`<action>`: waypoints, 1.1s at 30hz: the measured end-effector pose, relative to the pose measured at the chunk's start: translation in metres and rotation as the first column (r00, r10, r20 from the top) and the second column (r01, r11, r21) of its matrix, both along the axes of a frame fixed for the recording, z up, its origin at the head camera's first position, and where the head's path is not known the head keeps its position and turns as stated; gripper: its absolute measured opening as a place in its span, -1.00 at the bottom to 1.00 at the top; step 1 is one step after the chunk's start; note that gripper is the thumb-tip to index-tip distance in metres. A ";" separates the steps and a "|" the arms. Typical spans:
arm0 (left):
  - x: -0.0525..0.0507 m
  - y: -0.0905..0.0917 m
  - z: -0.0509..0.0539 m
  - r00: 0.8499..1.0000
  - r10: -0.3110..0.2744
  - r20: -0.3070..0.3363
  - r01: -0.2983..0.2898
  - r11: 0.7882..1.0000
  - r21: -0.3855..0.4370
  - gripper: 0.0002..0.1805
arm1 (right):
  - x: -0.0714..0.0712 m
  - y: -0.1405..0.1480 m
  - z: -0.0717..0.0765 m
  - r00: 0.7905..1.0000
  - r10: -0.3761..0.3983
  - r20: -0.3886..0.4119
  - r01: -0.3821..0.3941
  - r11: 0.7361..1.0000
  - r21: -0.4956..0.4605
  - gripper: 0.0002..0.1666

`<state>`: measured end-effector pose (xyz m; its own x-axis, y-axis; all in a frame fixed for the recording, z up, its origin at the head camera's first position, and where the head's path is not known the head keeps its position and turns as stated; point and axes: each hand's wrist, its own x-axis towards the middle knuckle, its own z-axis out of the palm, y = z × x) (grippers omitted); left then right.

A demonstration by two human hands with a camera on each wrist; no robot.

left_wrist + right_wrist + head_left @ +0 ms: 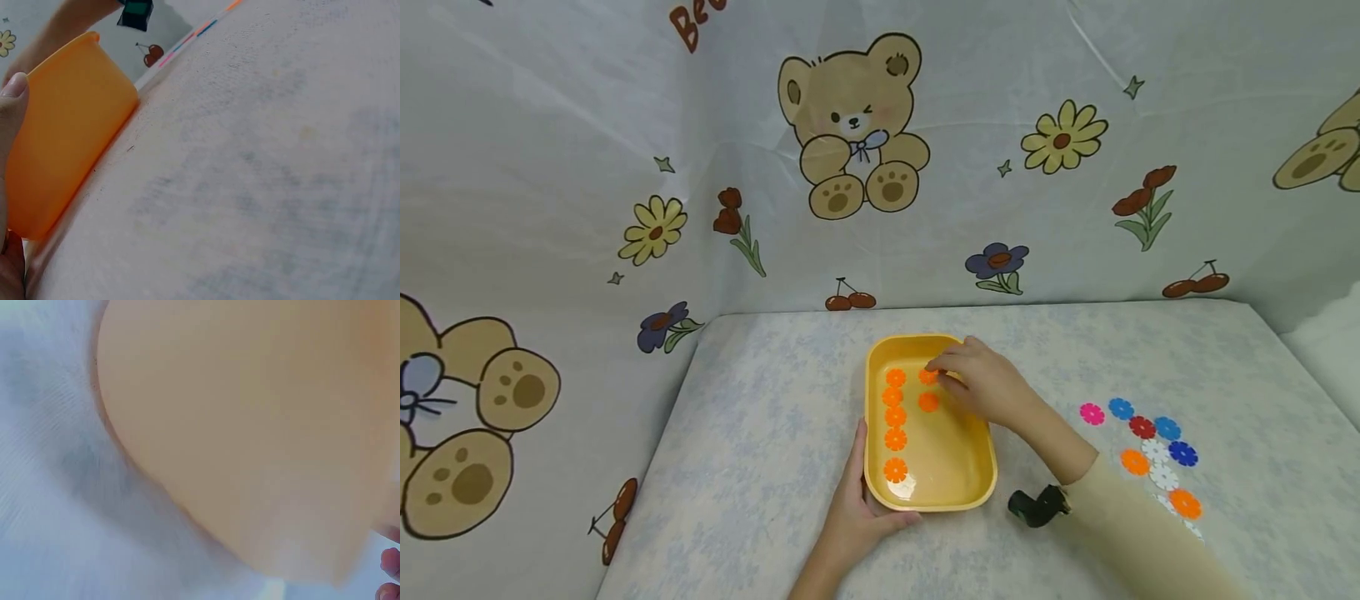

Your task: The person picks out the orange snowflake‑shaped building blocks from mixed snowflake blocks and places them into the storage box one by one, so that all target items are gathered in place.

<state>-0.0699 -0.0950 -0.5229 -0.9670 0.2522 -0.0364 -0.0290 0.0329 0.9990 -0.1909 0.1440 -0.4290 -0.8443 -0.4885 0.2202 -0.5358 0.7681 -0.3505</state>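
A yellow rectangular tray with rounded corners stands on the table. Several orange flower-shaped discs form a column along its left side. To their right is a shorter column, with one disc nearer the front. My left hand holds the tray's near-left corner, fingers along the side and thumb at the front edge; the left wrist view shows the thumb against the tray wall. Over the tray's far right part, my right hand pinches an orange disc at the head of the shorter column. In the right wrist view the tray wall hides those fingertips.
Right of the tray, loose flower discs lie on the table: pink, red, dark blue, white and orange, among others. A black wrist device sits by the right sleeve. A bear-printed cloth hangs behind the table.
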 end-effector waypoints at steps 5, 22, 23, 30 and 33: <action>0.000 0.001 0.001 1.000 0.008 0.001 -0.008 1.000 0.002 0.43 | 0.027 0.059 0.013 0.992 -0.122 0.005 0.123 0.991 -0.057 -0.75; 0.000 0.001 0.001 1.000 0.008 -0.008 -0.008 1.000 0.002 0.43 | 0.104 0.220 -0.037 0.843 -0.373 0.389 0.285 0.921 0.265 -0.58; 0.000 0.001 0.001 1.000 0.009 -0.002 -0.009 1.000 0.003 0.44 | 0.104 0.221 -0.038 0.837 -0.381 0.393 0.294 0.919 0.264 -0.57; 0.001 0.001 0.003 1.000 0.012 0.015 -0.012 1.000 0.010 0.43 | 0.107 0.222 -0.041 0.794 -0.363 0.488 0.322 0.932 0.169 -0.59; 0.001 0.001 0.003 1.000 0.009 0.010 -0.009 1.000 0.015 0.42 | 0.107 0.222 -0.039 0.783 -0.337 0.522 0.324 0.939 0.119 -0.62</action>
